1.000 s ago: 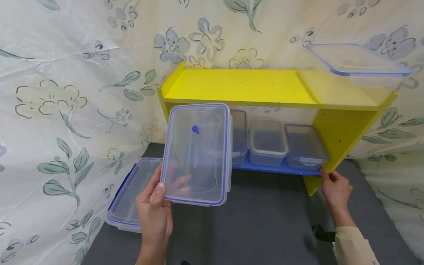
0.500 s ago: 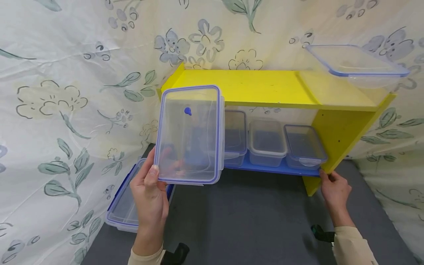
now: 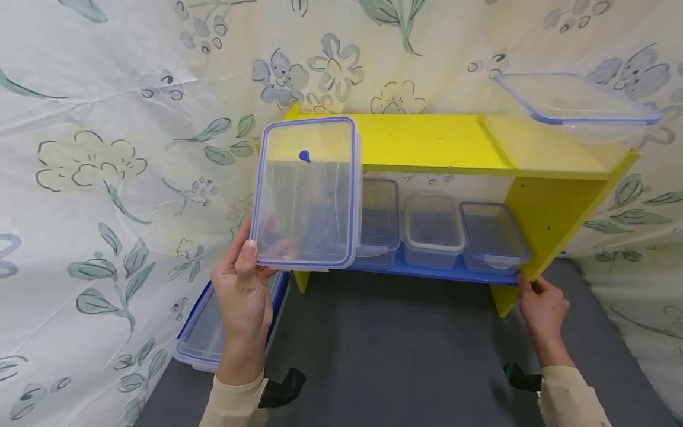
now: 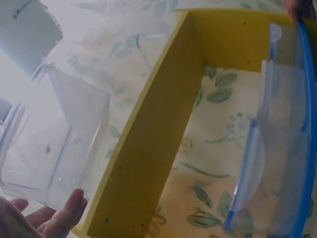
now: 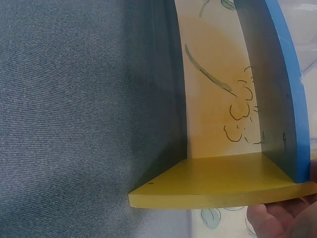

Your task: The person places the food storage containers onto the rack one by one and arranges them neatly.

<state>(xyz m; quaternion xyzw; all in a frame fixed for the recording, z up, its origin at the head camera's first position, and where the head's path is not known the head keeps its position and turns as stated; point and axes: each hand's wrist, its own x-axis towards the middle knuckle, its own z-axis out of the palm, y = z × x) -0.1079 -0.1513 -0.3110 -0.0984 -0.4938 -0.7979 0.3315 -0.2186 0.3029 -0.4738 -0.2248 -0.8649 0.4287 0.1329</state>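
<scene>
My left hand [image 3: 244,293] grips the lower left corner of a clear plastic food container [image 3: 306,196] with a blue-edged lid, thumb on the lid side. The container is held up in front of the left end of the yellow shelf unit [image 3: 411,139], its lid facing me. In the left wrist view the same container [image 4: 59,139] hangs beside the yellow top board. My right hand [image 3: 543,305] pinches the lower right corner of the unit, where the blue shelf board [image 3: 427,271] meets the yellow side panel. In the right wrist view its fingers [image 5: 270,218] lie against that panel.
Three lidded containers stand on the blue board: a left one [image 3: 380,219], a middle one [image 3: 432,228] and a right one [image 3: 493,234]. Another container [image 3: 581,101] sits on the top right. A wide flat container [image 3: 200,338] lies on the dark table [image 3: 395,356] at left.
My left hand has lifted the container from in front of the lower shelf to the height of the top board, shifting it slightly left. The right hand has stayed at the corner.
</scene>
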